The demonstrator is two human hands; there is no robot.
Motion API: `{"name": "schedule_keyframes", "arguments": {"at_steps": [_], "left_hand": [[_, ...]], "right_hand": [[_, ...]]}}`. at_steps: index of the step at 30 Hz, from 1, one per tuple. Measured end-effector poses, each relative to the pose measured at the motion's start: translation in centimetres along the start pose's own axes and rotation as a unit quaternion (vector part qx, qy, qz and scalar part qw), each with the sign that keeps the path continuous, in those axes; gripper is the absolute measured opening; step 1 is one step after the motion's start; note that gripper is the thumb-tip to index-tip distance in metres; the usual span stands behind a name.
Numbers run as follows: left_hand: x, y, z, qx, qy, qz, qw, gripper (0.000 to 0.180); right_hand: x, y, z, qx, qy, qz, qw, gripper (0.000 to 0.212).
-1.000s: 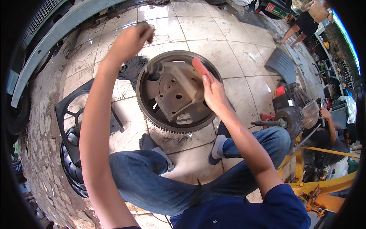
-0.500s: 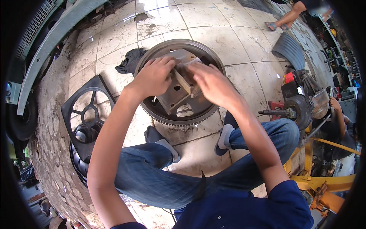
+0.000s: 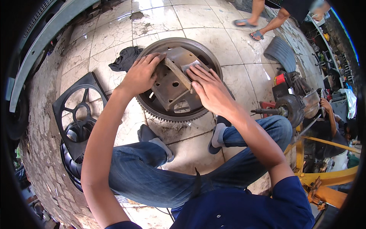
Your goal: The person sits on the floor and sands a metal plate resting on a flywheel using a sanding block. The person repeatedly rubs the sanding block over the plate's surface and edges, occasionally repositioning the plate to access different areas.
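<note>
1. The toothed metal wheel (image 3: 207, 52) lies flat on the tiled floor (image 3: 238, 91), in front of the seated person.
2. A metal bracket (image 3: 171, 91) with round holes lies on top of the toothed metal wheel, inside its rim; an upright rib (image 3: 178, 74) stands along it.
3. The left hand (image 3: 144, 73), over the left part of the wheel, has its fingers close together and bent, their tips at the far end of the rib. Whether they pinch it, I cannot tell.
4. The right hand (image 3: 211, 91), over the right part of the wheel, lies palm down with its fingers stretched out, resting on a pale grey scrap (image 3: 189, 65) on the bracket; its thumb lies near the rib's near end.
5. Left of the wheel: a crumpled black cloth (image 3: 125, 60) just beside it, and a black spoked frame (image 3: 84, 100) farther out.
6. Near side of the wheel: 2 feet in dark footwear, the left foot (image 3: 148, 135) and the right foot (image 3: 216, 143).
7. Right of the wheel, well apart: a ribbed grey sheet (image 3: 283, 53), a machine part (image 3: 291, 108) with a shaft, and another person's arm (image 3: 331, 117).
8. Beyond the wheel, to its right: 2 sandalled legs (image 3: 280, 21).
</note>
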State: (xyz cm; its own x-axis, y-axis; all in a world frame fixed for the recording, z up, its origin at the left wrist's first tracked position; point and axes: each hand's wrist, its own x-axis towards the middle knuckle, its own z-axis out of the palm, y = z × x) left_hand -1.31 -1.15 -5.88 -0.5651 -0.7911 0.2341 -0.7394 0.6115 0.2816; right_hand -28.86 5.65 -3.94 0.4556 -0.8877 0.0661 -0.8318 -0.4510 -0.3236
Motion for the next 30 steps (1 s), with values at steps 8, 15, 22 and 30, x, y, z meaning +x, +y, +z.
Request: {"name": "schedule_keyframes", "arguments": {"at_steps": [8,15,22,30], "left_hand": [[-1.4,-1.8,-0.2,0.069,0.017,-0.091,0.993,0.062],[-1.5,-3.5,-0.3,0.111,0.024,-0.054,0.992,0.054],[-0.4,-3.3,-0.2,0.084,0.036,-0.099,0.991,0.04],[-0.9,-3.1,0.5,0.022,0.066,-0.123,0.99,0.035]], "right_hand": [[-1.4,1.7,-0.3,0.007,-0.001,-0.081,0.997,0.05],[-1.5,2.9,-0.1,0.009,0.048,-0.048,0.998,0.043],[-2.2,2.8,-0.7,0.016,0.039,-0.06,0.997,0.043],[-3.0,2.6,-0.5,-0.012,0.057,-0.099,0.993,0.043]]}}
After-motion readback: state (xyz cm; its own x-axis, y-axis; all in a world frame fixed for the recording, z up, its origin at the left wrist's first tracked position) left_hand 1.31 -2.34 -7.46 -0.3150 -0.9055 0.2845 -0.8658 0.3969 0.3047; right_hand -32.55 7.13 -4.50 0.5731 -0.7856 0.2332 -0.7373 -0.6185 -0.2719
